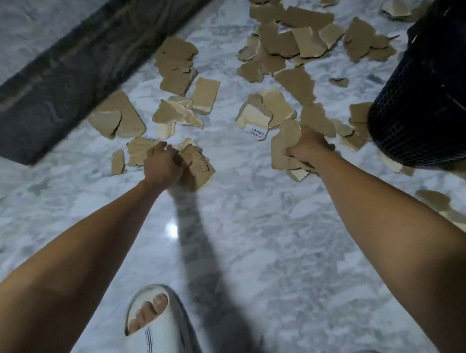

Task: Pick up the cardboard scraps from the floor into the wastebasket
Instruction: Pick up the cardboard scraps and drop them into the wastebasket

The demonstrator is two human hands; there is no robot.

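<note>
Brown cardboard scraps (195, 165) gripped by curled left hand (161, 164) | right hand (306, 147) clutches another bunch of scraps (280, 149) | more loose pieces (286, 44) scattered far across marble floor (257, 243) | black mesh wastebasket (427, 110) right, beside right hand | white slipper (154, 336) near.

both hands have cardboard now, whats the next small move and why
Probably swing the right hand over to the black mesh wastebasket and drop its scraps: that hand grips a full bunch and the basket stands just to its right.
</note>
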